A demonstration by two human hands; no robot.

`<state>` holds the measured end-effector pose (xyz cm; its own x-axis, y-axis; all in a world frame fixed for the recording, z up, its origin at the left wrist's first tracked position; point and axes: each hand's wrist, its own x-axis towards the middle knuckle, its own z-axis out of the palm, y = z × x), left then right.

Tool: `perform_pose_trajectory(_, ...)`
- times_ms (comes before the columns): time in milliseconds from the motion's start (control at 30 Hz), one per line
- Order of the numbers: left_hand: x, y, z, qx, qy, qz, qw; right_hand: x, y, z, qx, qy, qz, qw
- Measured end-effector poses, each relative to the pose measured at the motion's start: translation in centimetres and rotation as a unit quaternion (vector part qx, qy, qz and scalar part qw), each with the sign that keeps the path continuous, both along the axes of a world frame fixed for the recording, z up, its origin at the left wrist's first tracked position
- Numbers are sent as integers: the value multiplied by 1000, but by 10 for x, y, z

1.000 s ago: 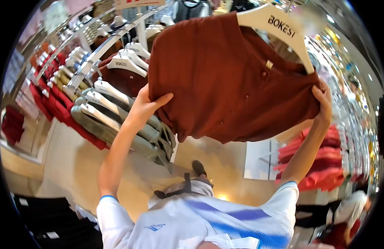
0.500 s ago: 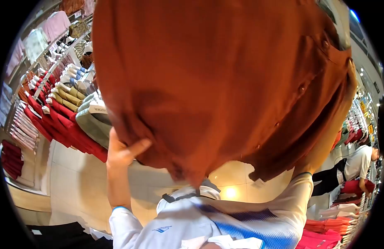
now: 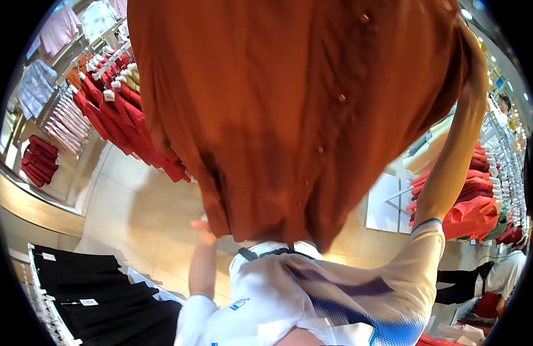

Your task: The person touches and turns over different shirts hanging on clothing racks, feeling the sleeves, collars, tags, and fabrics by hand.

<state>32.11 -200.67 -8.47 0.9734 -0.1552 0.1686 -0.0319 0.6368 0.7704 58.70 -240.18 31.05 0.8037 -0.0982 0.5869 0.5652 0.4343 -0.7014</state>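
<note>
A rust-brown button-front shirt (image 3: 266,115) hangs in front of me and fills the middle of the view, its upper part beyond the top edge. A row of small buttons runs down its front. My right arm reaches up along the shirt's right side, and the shirt hangs from my raised right hand, whose fingers are hidden by cloth and the view's edge. My left hand (image 3: 204,229) is low at the shirt's left bottom corner, by the hem. Motion blurs its fingers, so their grip is unclear.
Red garments (image 3: 119,118) hang on a rack at left. Black clothes (image 3: 82,277) with white tags hang at lower left. On the right stand a rack of coral-red clothes (image 3: 474,196) and a white panel (image 3: 387,202). A person in a white top (image 3: 504,274) is at far right.
The shirt has turned so its button row sits nearer the middle and hangs straighter. My left hand has moved down and right along its edge. My view has shifted over the racks.
</note>
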Motion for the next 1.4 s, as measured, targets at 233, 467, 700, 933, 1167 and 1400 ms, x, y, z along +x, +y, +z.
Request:
perform_pose_trajectory(233,-23,-30,-4,-6,85,116,990,-4,46,-6,-79,-15,-14,997)
perform_pose_trajectory(467,-58,3,-58,43,67,98,992,-10,13,-42,-123,73,73,987)
perform_pose_trajectory(700,-128,25,-142,-62,163,164,971,-108,49,-122,-257,129,251,924)
perform_pose_trajectory(933,-165,34,-164,11,262,214,941,-98,171,-194,-299,212,420,830)
perform_pose_trajectory(1167,-156,21,-139,-63,299,289,907,-90,222,-219,-289,201,424,834)
perform_pose_trajectory(1400,-154,29,-150,-71,271,289,915,-88,242,-241,-313,187,398,841)
